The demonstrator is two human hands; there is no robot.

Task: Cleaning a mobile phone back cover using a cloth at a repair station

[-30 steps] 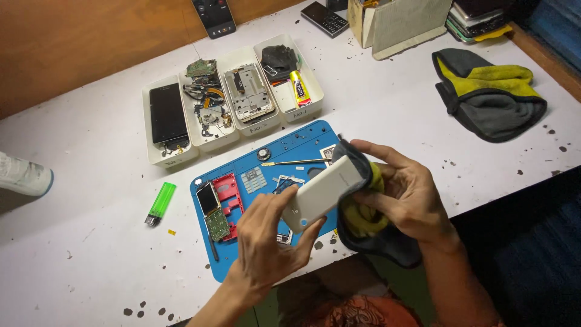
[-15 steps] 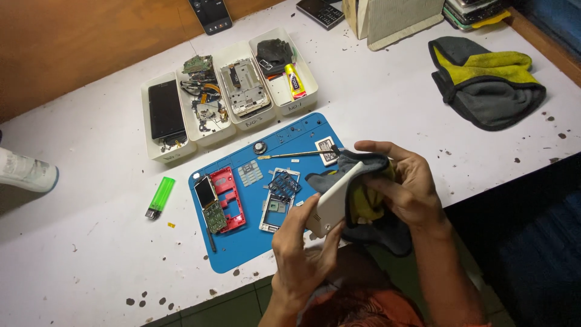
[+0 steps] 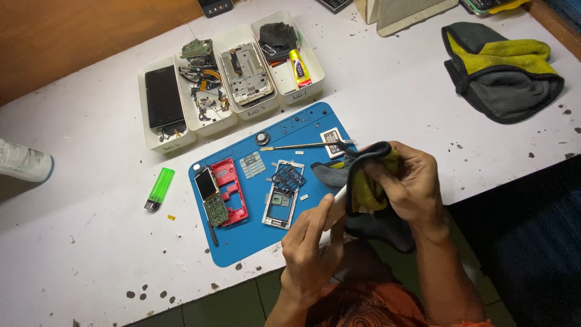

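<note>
My left hand (image 3: 310, 251) grips the lower end of a white phone cover (image 3: 336, 204) at the table's front edge. My right hand (image 3: 410, 184) presses a grey and yellow cloth (image 3: 363, 188) around the cover's upper part, so most of the cover is hidden. Both hands hover over the right end of a blue work mat (image 3: 254, 233). On the mat lie a red phone frame (image 3: 228, 189), a small circuit board with screen (image 3: 210, 195), a keypad sheet (image 3: 252, 164), a silver frame (image 3: 282, 201) and a screwdriver (image 3: 302, 146).
Several white trays (image 3: 212, 124) at the back hold a black phone, loose parts, a metal frame and a glue tube. A green lighter (image 3: 159, 188) lies left of the mat. A second grey and yellow cloth (image 3: 502, 69) sits at the far right.
The cover has tilted from lying flat to nearly end-on and come nearer the table's front edge. The cloth in my right hand now wraps over more of it.
</note>
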